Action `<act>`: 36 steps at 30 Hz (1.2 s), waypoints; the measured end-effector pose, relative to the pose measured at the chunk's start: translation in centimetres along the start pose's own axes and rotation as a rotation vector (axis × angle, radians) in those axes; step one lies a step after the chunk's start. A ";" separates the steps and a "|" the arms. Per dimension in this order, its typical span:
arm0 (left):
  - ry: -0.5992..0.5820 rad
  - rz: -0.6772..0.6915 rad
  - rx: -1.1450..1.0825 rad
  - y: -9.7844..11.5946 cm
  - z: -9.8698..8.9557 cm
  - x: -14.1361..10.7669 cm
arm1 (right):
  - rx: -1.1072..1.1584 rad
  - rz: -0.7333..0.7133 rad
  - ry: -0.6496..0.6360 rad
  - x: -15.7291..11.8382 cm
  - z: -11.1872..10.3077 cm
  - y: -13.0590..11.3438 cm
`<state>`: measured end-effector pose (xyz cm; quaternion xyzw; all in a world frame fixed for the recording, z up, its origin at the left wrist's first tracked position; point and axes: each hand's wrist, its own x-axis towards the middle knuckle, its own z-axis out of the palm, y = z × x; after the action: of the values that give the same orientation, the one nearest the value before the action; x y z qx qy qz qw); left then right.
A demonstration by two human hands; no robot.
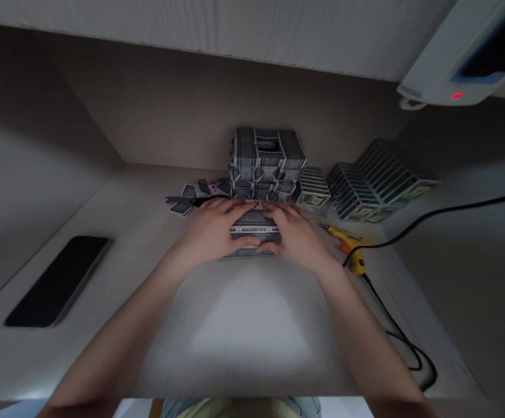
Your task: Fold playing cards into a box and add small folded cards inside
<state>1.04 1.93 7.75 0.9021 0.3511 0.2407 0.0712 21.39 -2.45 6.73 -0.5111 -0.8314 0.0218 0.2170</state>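
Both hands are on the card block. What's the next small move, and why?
Probably a gentle, even press on the patterned card block before letting go: the left grip and right grip clasp it from opposite sides, while the yellow glue gun lies apart to the right, unheld.

The scene is dim and greyish. A soft pale patch, its source out of view, brightens the table (252, 348) between the forearms (141, 322). Shadow darkens the upper left wall (4, 81) and the right wall (474, 278). A red light (458, 96) glows. Fine detail is smeared; the wide view stretches the edges.
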 end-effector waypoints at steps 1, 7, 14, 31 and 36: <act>-0.036 -0.009 0.075 0.1 0.1 -0.1 | -0.052 0.032 -0.018 0.0 0.1 -0.3; -0.125 -0.015 0.347 0.8 0.3 -0.5 | -0.189 0.128 -0.085 -0.1 0.3 -1.4; -0.114 -0.040 0.422 1.3 0.3 -0.7 | -0.232 0.162 -0.061 -0.5 0.5 -2.0; 0.204 -0.172 -0.319 -1.9 1.2 -4.0 | 0.548 0.179 0.278 -3.3 2.7 1.3; 0.263 -0.414 -0.723 -2.9 2.9 -5.0 | 0.843 0.459 0.271 -4.3 5.3 2.2</act>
<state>-2.45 0.87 2.42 0.6915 0.4237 0.4417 0.3837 22.87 -4.12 -0.06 -0.5469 -0.5805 0.3366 0.5006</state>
